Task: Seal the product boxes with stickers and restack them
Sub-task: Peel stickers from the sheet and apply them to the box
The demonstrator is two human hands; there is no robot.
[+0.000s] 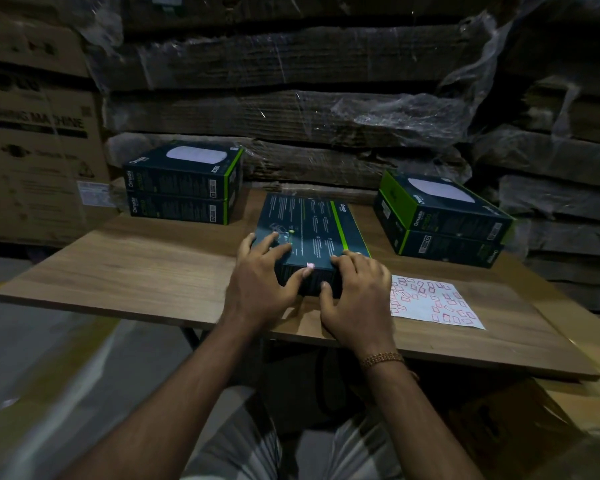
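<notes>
— Wooden table (136,271), wrapped cardboard behind. Where's the box?

— Mid-table, near the front edge: dark box (312,230) lying flat, pink sticker (310,266) on its near edge.

— Hands?

— Left hand (267,275) and right hand (357,292) both grip its near end, thumbs by the sticker.

— Else?

— Sticker sheet (430,301) right; two-box stacks at the back-left corner (184,181) and right edge (444,220).

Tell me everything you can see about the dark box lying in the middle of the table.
The dark cardboard box with the green stripe lies flat, printed back up, on the wooden table. A small pink sticker sits on its near top edge. The left hand and right hand grip its near end.
</notes>
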